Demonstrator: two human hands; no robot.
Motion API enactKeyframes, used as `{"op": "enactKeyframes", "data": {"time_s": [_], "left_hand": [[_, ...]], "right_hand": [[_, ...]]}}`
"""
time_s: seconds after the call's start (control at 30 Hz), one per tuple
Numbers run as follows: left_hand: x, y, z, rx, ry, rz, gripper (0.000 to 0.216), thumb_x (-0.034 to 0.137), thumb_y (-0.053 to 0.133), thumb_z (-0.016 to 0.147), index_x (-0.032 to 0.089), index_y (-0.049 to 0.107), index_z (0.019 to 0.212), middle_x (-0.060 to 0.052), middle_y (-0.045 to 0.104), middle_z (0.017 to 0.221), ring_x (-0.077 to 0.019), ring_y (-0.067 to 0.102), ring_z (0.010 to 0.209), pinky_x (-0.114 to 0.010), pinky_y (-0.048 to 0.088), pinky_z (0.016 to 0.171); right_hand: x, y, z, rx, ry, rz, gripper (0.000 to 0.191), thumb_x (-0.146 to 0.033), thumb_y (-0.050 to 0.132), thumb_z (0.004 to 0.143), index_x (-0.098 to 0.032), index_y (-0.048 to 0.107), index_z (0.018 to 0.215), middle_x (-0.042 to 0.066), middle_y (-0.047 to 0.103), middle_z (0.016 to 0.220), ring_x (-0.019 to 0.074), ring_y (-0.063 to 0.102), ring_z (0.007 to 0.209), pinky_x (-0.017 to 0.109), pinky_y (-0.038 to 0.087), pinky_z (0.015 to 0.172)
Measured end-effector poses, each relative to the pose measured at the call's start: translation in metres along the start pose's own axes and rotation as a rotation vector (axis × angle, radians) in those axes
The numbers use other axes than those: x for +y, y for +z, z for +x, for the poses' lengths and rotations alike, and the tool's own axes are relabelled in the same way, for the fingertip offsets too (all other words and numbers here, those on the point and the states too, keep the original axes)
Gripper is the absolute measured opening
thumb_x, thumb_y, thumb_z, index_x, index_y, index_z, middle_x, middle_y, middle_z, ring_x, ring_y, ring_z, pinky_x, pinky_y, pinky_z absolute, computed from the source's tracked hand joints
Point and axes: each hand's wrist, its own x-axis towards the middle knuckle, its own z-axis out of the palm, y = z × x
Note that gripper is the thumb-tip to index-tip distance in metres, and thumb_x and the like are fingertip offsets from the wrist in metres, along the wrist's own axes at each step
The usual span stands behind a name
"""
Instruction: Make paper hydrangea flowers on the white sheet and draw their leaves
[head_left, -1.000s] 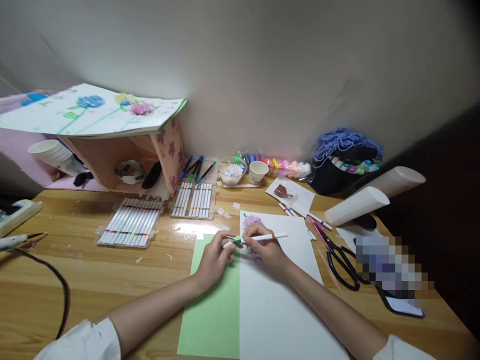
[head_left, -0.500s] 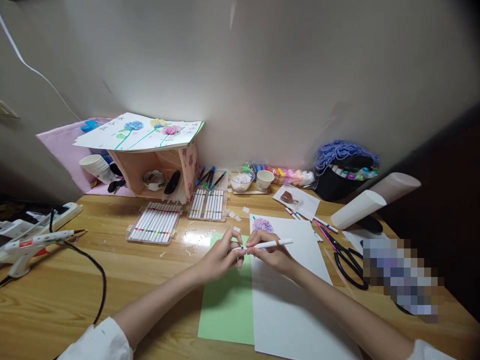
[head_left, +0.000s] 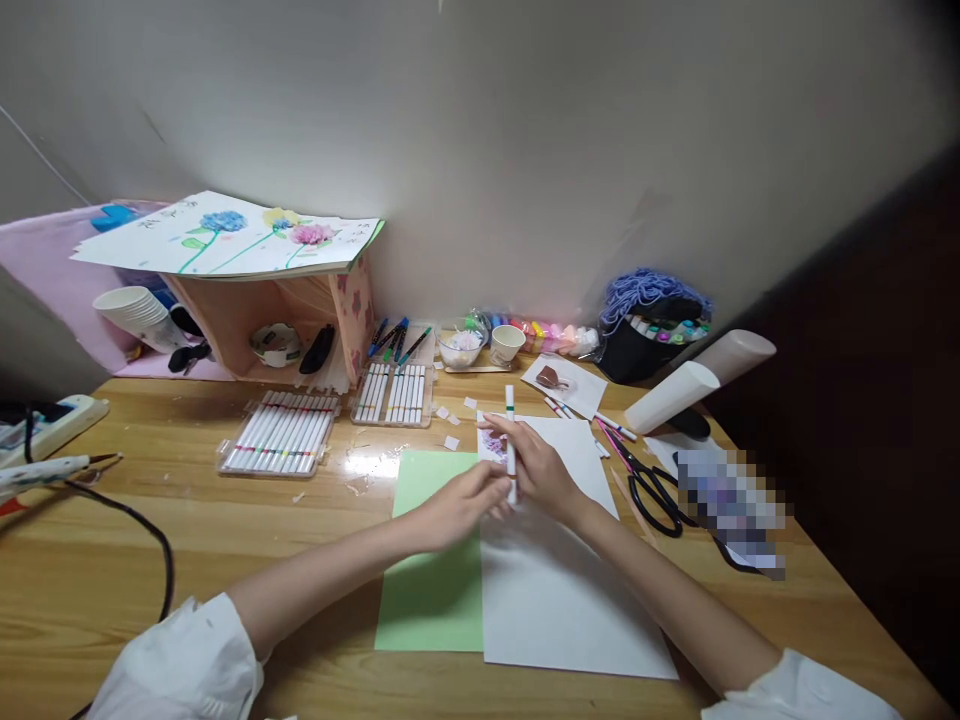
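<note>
A white felt-tip marker (head_left: 511, 440) stands nearly upright between my hands, with a green band near its top and an orange-brown band near its lower end. My right hand (head_left: 546, 472) is closed round its middle from the right. The fingers of my left hand (head_left: 471, 502) pinch its lower end. Below them lies a white sheet of paper (head_left: 555, 600), partly over a green sheet (head_left: 427, 600). A purple crumpled flower (head_left: 493, 445) on the white sheet is partly hidden by my fingers.
Cases of markers (head_left: 281, 435) lie at the left of the paper. Black-handled scissors (head_left: 654, 492) and white rolls (head_left: 671, 410) are to the right. A hot glue gun (head_left: 45, 475) with its cable lies far left. Flower pictures (head_left: 225, 240) rest on a pink box.
The marker has turned from lying level to nearly upright, its green-banded end now on top. My right hand has lifted slightly with it. The view has shifted.
</note>
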Motion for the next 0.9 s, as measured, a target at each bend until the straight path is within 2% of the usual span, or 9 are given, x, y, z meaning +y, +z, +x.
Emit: {"op": "enactKeyframes", "data": {"time_s": [0.13,0.23,0.4,0.53,0.57,0.63,0.7,0.8,0.9], "left_hand": [[-0.015,0.016,0.010,0.084,-0.040,0.121,0.039,0.051,0.037,0.091,0.017,0.046,0.076,0.000,0.055,0.069,-0.0123,0.050,0.063,-0.026,0.041,0.064],[-0.022,0.016,0.013,0.161,0.039,0.388,0.034,0.040,0.034,0.095,0.017,0.051,0.077,-0.001,0.059,0.075,-0.0146,0.053,0.071,-0.026,0.039,0.066],[-0.017,0.014,0.015,-0.008,0.058,0.889,0.037,0.033,0.028,0.096,0.016,0.056,0.078,-0.006,0.064,0.080,-0.0191,0.056,0.072,-0.029,0.038,0.067],[0.002,0.003,0.008,-0.222,0.042,0.712,0.044,0.041,0.025,0.098,0.017,0.047,0.069,-0.001,0.056,0.068,-0.0130,0.048,0.061,-0.025,0.038,0.061],[0.006,-0.002,0.005,-0.355,0.027,0.582,0.046,0.044,0.026,0.097,0.017,0.043,0.065,0.001,0.052,0.062,-0.0111,0.045,0.057,-0.024,0.038,0.058],[0.008,-0.012,0.000,-0.626,-0.002,0.360,0.048,0.045,0.023,0.098,0.018,0.040,0.062,0.003,0.049,0.058,-0.0094,0.045,0.054,-0.022,0.042,0.058],[0.001,-0.021,-0.001,-0.517,0.033,0.422,0.049,0.042,0.021,0.099,0.017,0.048,0.067,0.000,0.057,0.066,-0.0108,0.051,0.061,-0.025,0.046,0.065],[-0.022,-0.029,0.007,-0.113,0.235,0.731,0.042,0.039,0.026,0.099,0.016,0.055,0.078,-0.010,0.065,0.102,-0.0190,0.057,0.095,-0.036,0.047,0.085],[-0.043,-0.033,0.016,0.008,0.322,0.879,0.036,0.033,0.030,0.098,0.016,0.054,0.077,-0.010,0.056,0.129,-0.0217,0.052,0.115,-0.040,0.045,0.094]], "right_hand": [[0.006,0.001,-0.010,0.027,0.137,0.170,0.049,-0.021,0.035,0.094,-0.030,0.031,0.142,0.010,0.060,0.120,0.0215,0.059,0.099,0.040,0.048,0.086],[0.012,-0.001,-0.015,0.103,0.381,0.556,0.046,-0.037,0.045,0.092,-0.025,0.036,0.135,0.004,0.063,0.085,0.0151,0.057,0.066,0.030,0.049,0.063],[0.011,-0.007,-0.016,-0.287,0.614,0.838,0.033,-0.049,0.060,0.081,-0.018,0.053,0.077,-0.004,0.050,0.055,0.0086,0.042,0.048,0.022,0.031,0.046],[0.012,-0.029,-0.014,-0.424,0.599,0.877,0.027,-0.041,0.054,0.087,-0.017,0.061,0.097,-0.005,0.042,0.056,0.0081,0.032,0.048,0.023,0.023,0.045],[0.016,-0.036,-0.013,-0.394,0.570,0.908,0.028,-0.039,0.057,0.085,-0.017,0.060,0.102,-0.007,0.038,0.053,0.0083,0.030,0.046,0.023,0.023,0.044],[0.030,-0.049,-0.009,0.050,0.490,0.930,0.026,-0.041,0.055,0.085,-0.019,0.059,0.099,-0.010,0.025,0.046,0.0084,0.023,0.043,0.023,0.023,0.044],[0.045,-0.052,-0.005,0.213,0.485,0.854,0.022,-0.037,0.057,0.085,-0.021,0.056,0.100,-0.011,0.026,0.046,0.0080,0.023,0.043,0.023,0.025,0.046],[0.061,-0.034,0.001,-0.019,0.570,0.694,0.023,-0.031,0.073,0.075,-0.021,0.053,0.082,-0.006,0.048,0.057,0.0082,0.039,0.048,0.022,0.031,0.048],[0.070,-0.007,0.000,-0.066,0.531,0.614,0.023,-0.035,0.072,0.076,-0.019,0.056,0.072,0.000,0.058,0.070,0.0117,0.051,0.059,0.024,0.038,0.053]]}}
